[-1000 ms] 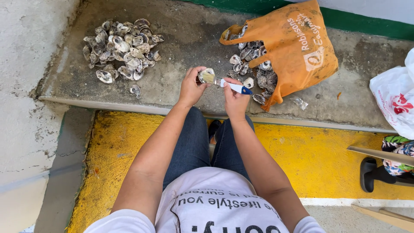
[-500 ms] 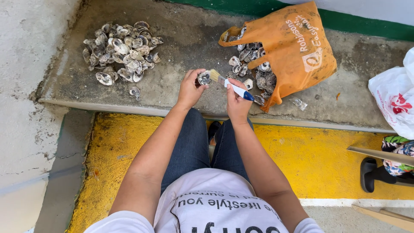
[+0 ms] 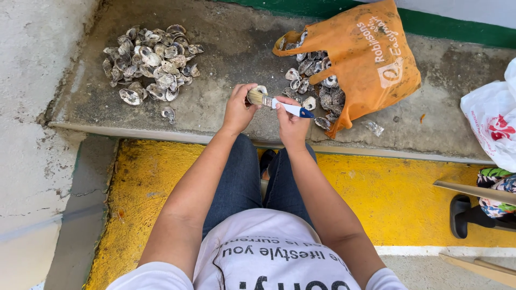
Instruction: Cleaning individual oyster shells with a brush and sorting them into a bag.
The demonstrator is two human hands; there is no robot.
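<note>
While the head camera is looking straight down, these lines are covering its single view.

Left hand: the left hand (image 3: 239, 110) is curling closed around an oyster shell (image 3: 262, 89), holding it above the concrete step (image 3: 226, 64); only a pale edge of the shell is showing past the fingers.

Right hand: the right hand (image 3: 290, 119) is gripping a small paintbrush (image 3: 275, 102) by its white handle with the blue end, fingers wrapped shut around it.

Brush and shell: the bristles are lying against the shell at the left hand's fingertips, so brush and shell are touching.

Shell pile: a heap of oyster shells (image 3: 150, 62) is lying on the step well to the left of the hands, with a single loose shell (image 3: 168, 113) sitting just below it, nearer the step's edge.

Bag: an orange bag (image 3: 371, 59) is lying on its side to the right of the hands, and darker shells (image 3: 314, 86) are spilling out of its mouth onto the step, just beside the right hand.

Below the step: a yellow painted floor (image 3: 376, 188) is running under the person's blue-jeaned knees.

Right edge: a white plastic bag (image 3: 492, 118) is sitting on the step, and a black sandal (image 3: 461, 215) is showing beneath it.
</note>
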